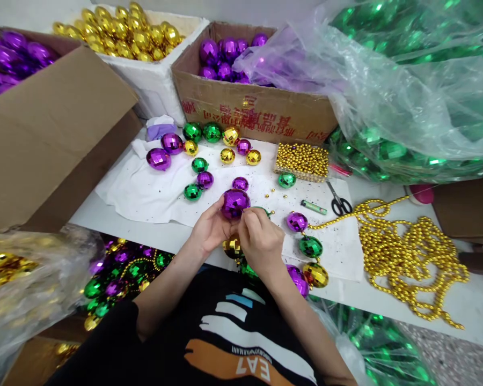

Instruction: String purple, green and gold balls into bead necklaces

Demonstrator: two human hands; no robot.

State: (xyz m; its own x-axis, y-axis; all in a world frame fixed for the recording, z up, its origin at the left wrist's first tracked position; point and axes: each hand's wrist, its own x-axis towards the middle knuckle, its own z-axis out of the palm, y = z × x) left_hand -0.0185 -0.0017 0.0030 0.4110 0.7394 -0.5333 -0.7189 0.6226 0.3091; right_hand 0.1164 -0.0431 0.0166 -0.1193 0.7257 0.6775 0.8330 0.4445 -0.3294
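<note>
My left hand (211, 229) is closed around a large shiny purple ball (235, 201) with mirror-like facets. Right against it, my right hand (262, 238) is pinched at the ball's lower right edge; whatever lies between those fingertips is too small to make out. Just below the hands show a gold ball (232, 247) and part of a green ball (248, 269). To the right, a purple ball (297, 221), a green ball (310, 246) and a gold ball (316, 274) sit close together, beside a gold bead chain (334, 221).
Loose faceted balls lie on a white cloth (165, 198). A box of small gold beads (301, 161), black scissors (340, 205) and a green lighter-like tube (314, 207) are farther right. Cartons (257, 110), a foam box (153, 86) and plastic bags (410, 96) line the back.
</note>
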